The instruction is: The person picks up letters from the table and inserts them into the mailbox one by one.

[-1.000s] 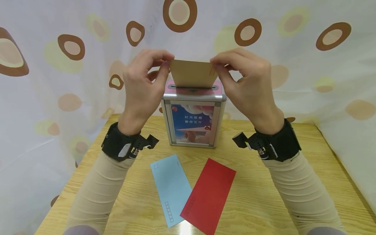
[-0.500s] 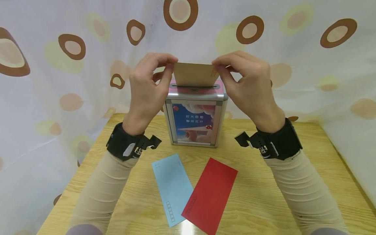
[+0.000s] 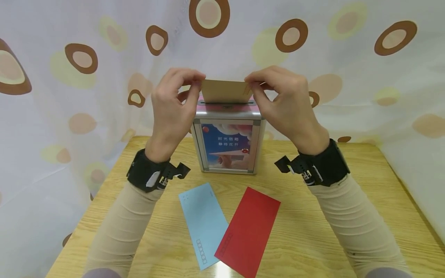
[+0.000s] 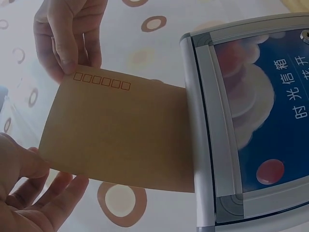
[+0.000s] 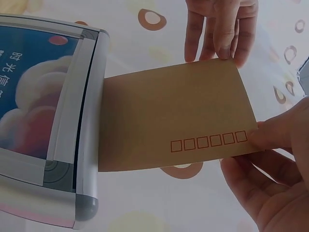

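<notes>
A brown envelope (image 3: 224,91) stands upright with its lower part inside the slot on top of a silver-framed letter box (image 3: 227,146). My left hand (image 3: 175,106) pinches the envelope's upper left corner between thumb and fingers. At the upper right corner my right hand (image 3: 285,102) pinches it the same way. In the left wrist view the envelope (image 4: 116,130) shows a row of small red squares along one edge. The right wrist view shows the envelope (image 5: 174,111) slightly bowed, its far end hidden in the box.
On the wooden table (image 3: 313,216) in front of the box lie a light blue envelope (image 3: 201,220) and a red envelope (image 3: 248,227), the red one overlapping the blue. A patterned curtain (image 3: 226,50) hangs behind the box and along both sides.
Both hands have come down with the brown envelope, and less of it shows above the slot. The box and the two envelopes on the table stay put.
</notes>
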`<state>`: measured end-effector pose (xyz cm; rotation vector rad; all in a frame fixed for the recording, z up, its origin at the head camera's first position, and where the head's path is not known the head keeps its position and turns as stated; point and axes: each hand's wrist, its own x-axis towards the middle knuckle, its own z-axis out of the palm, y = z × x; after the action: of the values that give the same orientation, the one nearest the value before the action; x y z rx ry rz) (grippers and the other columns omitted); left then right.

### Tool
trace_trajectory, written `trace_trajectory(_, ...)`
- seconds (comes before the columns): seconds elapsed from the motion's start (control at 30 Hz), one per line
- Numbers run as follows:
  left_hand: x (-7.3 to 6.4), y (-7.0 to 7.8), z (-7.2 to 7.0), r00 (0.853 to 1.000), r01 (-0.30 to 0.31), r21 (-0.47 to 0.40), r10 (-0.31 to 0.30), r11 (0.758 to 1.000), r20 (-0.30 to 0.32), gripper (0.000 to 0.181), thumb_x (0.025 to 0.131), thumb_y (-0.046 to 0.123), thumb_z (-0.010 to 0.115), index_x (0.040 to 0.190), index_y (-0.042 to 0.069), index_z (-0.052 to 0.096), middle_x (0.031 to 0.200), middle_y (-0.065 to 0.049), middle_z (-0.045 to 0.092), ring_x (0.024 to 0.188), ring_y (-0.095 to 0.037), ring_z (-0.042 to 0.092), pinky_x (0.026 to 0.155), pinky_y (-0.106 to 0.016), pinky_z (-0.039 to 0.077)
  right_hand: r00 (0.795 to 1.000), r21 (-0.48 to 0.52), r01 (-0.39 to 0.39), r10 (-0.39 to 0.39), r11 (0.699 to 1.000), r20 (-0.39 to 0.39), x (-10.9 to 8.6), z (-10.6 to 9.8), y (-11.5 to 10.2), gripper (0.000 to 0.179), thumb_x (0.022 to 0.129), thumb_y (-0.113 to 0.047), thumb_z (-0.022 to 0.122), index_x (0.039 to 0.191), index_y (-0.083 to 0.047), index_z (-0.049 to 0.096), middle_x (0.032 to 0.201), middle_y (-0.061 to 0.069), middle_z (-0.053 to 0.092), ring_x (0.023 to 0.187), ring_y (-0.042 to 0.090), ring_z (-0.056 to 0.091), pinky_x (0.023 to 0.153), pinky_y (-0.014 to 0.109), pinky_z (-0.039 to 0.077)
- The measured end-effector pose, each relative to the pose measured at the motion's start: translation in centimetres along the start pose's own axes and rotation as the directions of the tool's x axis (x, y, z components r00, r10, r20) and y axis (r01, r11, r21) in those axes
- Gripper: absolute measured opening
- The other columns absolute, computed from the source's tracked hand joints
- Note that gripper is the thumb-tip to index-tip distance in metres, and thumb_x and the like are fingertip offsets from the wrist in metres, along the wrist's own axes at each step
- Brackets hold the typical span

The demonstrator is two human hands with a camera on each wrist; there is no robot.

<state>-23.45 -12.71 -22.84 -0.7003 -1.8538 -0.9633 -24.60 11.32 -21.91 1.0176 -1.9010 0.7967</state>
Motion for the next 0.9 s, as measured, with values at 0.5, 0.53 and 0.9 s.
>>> trace_trajectory(0.5,-0.09,-0.58,0.44,1.000,-0.020,0.014,0.019,1.000,0.020,0.018,0.103,0.006,0.059,0.108,-0.004,0.073,0.105,-0.019,0.069,0.098,-0.023,0.069,0.085,-0.024,0.061,0.999,-0.007,-0.043,0.043,0.999,-0.015,-0.21,0.31,0.14,0.014,0.097,0.002,0.064,0.102,0.005,0.077,0.098,0.016,0.077,0.090,0.023,0.073,0.086,0.020,0.056)
trace_trajectory(0.53,-0.10,-0.59,0.46,1.000,-0.019,0.015,0.019,1.000,0.024,0.018,0.103,0.006,0.059,0.108,-0.004,0.073,0.105,-0.019,0.069,0.098,-0.023,0.069,0.085,-0.024,0.061,0.999,-0.006,-0.050,0.050,0.999,-0.014,-0.25,0.36,0.19,0.014,0.097,0.002,0.064,0.103,0.005,0.077,0.099,0.016,0.077,0.090,0.023,0.073,0.086,0.020,0.056)
trace_trajectory(0.9,-0.36,-0.98,0.87,0.999,0.003,0.026,-0.004,1.000,0.043,0.018,0.104,0.005,0.058,0.109,-0.003,0.073,0.106,-0.017,0.069,0.097,-0.021,0.068,0.084,-0.026,0.061,0.999,-0.025,-0.053,0.053,0.998,-0.003,-0.35,0.59,0.65,0.014,0.097,0.001,0.064,0.102,0.004,0.077,0.098,0.015,0.077,0.090,0.023,0.073,0.085,0.016,0.052)
